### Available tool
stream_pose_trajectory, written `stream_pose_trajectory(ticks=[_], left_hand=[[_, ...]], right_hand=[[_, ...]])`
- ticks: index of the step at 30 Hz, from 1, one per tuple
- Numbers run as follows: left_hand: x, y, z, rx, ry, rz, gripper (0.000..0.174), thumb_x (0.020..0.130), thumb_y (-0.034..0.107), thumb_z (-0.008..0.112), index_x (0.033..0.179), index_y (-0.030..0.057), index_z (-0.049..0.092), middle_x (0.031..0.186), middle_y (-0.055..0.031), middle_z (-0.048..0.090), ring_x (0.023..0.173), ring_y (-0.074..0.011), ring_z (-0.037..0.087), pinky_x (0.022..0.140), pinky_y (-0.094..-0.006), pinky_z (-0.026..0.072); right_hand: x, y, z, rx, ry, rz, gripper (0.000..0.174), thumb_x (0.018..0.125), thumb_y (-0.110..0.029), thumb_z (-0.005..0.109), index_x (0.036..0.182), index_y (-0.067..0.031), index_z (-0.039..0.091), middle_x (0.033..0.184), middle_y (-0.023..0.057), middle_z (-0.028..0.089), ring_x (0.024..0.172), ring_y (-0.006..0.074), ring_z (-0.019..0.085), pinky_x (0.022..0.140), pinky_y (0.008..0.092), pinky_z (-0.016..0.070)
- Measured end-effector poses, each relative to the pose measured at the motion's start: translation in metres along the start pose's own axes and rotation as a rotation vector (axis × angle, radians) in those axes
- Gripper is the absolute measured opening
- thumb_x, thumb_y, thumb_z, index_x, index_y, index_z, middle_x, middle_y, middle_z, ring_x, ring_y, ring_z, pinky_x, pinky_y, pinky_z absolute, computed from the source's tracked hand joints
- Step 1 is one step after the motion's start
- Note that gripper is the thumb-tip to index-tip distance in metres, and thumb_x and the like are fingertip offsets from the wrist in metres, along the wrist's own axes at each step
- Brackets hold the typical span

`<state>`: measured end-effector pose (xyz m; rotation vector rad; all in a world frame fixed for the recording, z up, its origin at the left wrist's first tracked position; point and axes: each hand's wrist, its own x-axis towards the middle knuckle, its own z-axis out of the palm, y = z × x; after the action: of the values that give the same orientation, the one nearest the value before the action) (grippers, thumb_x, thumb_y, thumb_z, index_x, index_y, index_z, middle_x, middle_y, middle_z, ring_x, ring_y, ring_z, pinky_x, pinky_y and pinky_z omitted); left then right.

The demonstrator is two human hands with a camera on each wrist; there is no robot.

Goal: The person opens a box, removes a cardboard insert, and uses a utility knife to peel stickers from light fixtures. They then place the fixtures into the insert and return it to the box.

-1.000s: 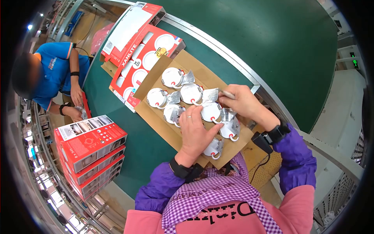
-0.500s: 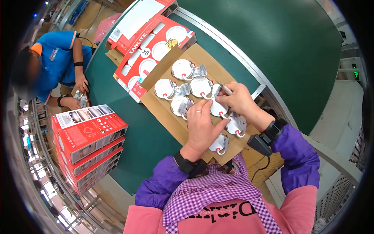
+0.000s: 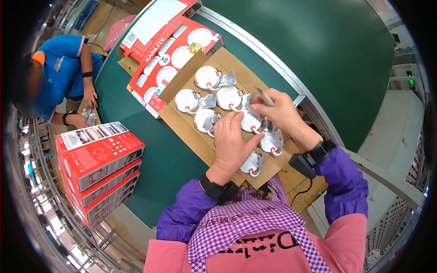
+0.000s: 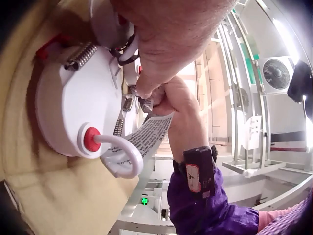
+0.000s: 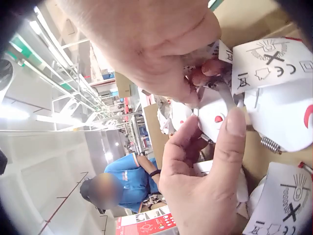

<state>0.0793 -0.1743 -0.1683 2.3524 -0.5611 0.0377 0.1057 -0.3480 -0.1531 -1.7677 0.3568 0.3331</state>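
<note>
Several white downlights [image 3: 229, 98] with red cable plugs, springs and printed labels lie in an open brown cardboard box [image 3: 182, 139]. My left hand [image 3: 230, 145] is over the lights, its thumb and curled fingers on either side of one downlight [image 5: 212, 115]. In my right hand [image 3: 280, 111] is a pale pen-like stick [image 3: 265, 98], which points up and away from the palm. The right fingertips are close to the label [image 3: 246, 100] of a light near the box's right side. In the left wrist view another downlight [image 4: 73, 103] has a white cable loop and a label hanging off it.
Red and white printed cartons [image 3: 166, 68] lie beyond the box on the green table [image 3: 168, 182]. A stack of red cartons [image 3: 100, 159] stands at the left. Another person [image 3: 63, 77] in blue works at the far left. A metal rail [image 3: 273, 59] runs along the right.
The right hand has moved among the labels and lifted slightly, the stick still in its grip. The left hand has stayed over nearly the same lights. The view has shifted a little.
</note>
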Motion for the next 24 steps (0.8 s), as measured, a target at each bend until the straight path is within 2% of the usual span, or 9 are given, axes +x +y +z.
stream_pose_trajectory(ticks=[2,3,5,6,9,13,17,19,24], left_hand=[[0.0,0.001,-0.002,-0.032,0.0,-0.004,0.067,0.063,0.028,0.082,0.115,-0.0017,0.051,0.113,-0.0164,0.051,0.103,-0.0337,0.048,0.091,-0.0428,0.0358],[-0.001,0.003,-0.003,-0.061,-0.006,-0.006,0.068,0.062,0.026,0.082,0.116,-0.0008,0.05,0.113,-0.0164,0.051,0.102,-0.0339,0.048,0.091,-0.0435,0.0357],[-0.005,0.014,-0.012,-0.029,0.022,0.008,0.062,0.063,0.024,0.082,0.112,0.0015,0.052,0.111,-0.0156,0.052,0.101,-0.0321,0.049,0.091,-0.0433,0.0338],[-0.007,0.018,-0.017,0.008,0.033,0.062,0.058,0.062,0.024,0.082,0.109,0.003,0.055,0.109,-0.0137,0.053,0.1,-0.0304,0.049,0.09,-0.0425,0.0331],[-0.016,0.033,-0.022,0.042,-0.007,0.132,0.051,0.062,0.026,0.081,0.103,0.0055,0.059,0.103,-0.0094,0.055,0.098,-0.0272,0.05,0.088,-0.041,0.0318],[-0.022,0.041,-0.012,0.079,-0.1,0.109,0.049,0.061,0.03,0.08,0.099,0.0067,0.061,0.097,-0.0053,0.058,0.098,-0.0251,0.05,0.088,-0.0403,0.0301],[-0.024,0.045,-0.012,0.096,-0.118,0.11,0.051,0.06,0.03,0.08,0.101,0.0063,0.061,0.099,-0.0065,0.059,0.099,-0.0255,0.05,0.09,-0.0416,0.0288],[-0.025,0.048,-0.01,0.105,-0.125,0.114,0.053,0.059,0.031,0.08,0.102,0.0059,0.061,0.1,-0.0072,0.06,0.101,-0.0257,0.05,0.093,-0.0436,0.0276],[-0.025,0.051,-0.002,0.159,-0.149,0.136,0.062,0.061,0.04,0.079,0.108,0.0047,0.06,0.099,-0.0075,0.058,0.101,-0.0261,0.05,0.095,-0.0458,0.0264]], right_hand=[[-0.02,-0.014,-0.008,0.007,0.06,-0.023,0.019,0.081,-0.016,0.066,0.082,0.0022,0.063,0.068,0.0066,0.059,0.062,0.0118,0.054,0.058,0.028,0.0439],[-0.03,-0.013,-0.014,0.007,0.066,-0.018,0.019,0.081,-0.016,0.066,0.082,0.0022,0.063,0.068,0.0066,0.059,0.062,0.0118,0.054,0.058,0.028,0.0439],[-0.049,-0.004,-0.031,-0.237,-0.169,-0.025,0.02,0.081,-0.018,0.066,0.082,0.0022,0.063,0.06,0.0091,0.057,0.055,0.0133,0.052,0.055,0.0292,0.0435],[-0.058,-0.003,-0.036,-0.276,-0.144,0.004,0.02,0.08,-0.017,0.066,0.084,0.002,0.064,0.06,0.0131,0.058,0.054,0.0148,0.053,0.054,0.0304,0.044],[-0.067,0.018,-0.049,-0.355,-0.127,0.112,0.02,0.079,-0.016,0.065,0.089,0.0012,0.066,0.062,0.0143,0.06,0.053,0.0164,0.055,0.055,0.0318,0.0451],[-0.069,0.036,-0.044,-0.125,-0.039,0.114,0.019,0.077,-0.012,0.064,0.089,0.0011,0.068,0.068,0.0087,0.065,0.061,0.0127,0.059,0.06,0.0296,0.0481],[-0.067,0.053,-0.041,-0.053,-0.064,0.13,0.019,0.078,-0.01,0.062,0.092,0.0016,0.068,0.072,0.0053,0.066,0.066,0.0106,0.06,0.063,0.0267,0.0483],[-0.067,0.062,-0.038,0.165,-0.036,0.111,0.022,0.08,-0.008,0.06,0.098,0.0022,0.066,0.071,0.004,0.065,0.066,0.0088,0.059,0.063,0.0252,0.0474],[-0.068,0.059,-0.035,0.108,-0.07,0.114,0.023,0.082,-0.007,0.058,0.102,0.0022,0.065,0.069,0.0027,0.063,0.063,0.007,0.056,0.06,0.0249,0.0468]])
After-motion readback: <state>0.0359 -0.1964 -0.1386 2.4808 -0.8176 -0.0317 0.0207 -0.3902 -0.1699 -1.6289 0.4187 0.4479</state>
